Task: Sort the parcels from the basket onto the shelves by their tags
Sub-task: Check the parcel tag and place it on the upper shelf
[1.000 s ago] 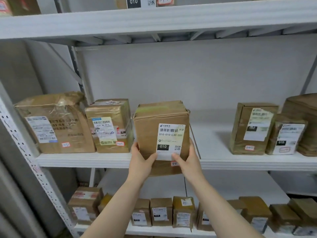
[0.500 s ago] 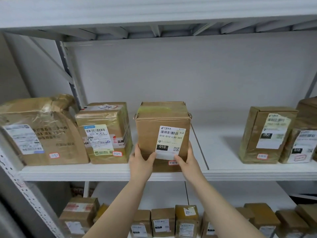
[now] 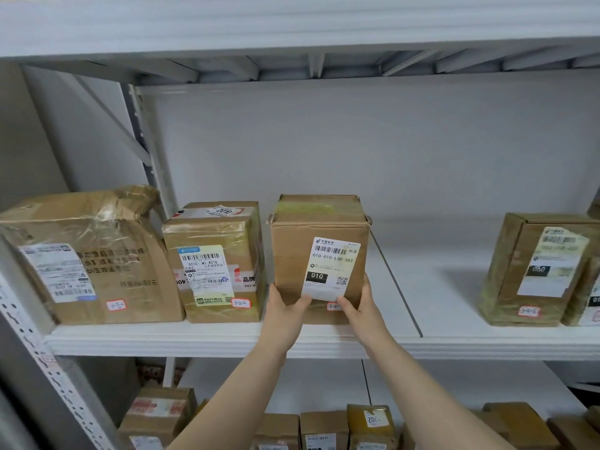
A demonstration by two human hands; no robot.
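Sitting deeper on shelf (image 3: 454,319) now: parcel (image 3: 292,251) held by left hand (image 3: 285,311), right hand (image 3: 365,308).

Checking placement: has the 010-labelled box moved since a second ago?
Yes: the box went deeper, from overlapping the shelf lip to sitting fully behind it.
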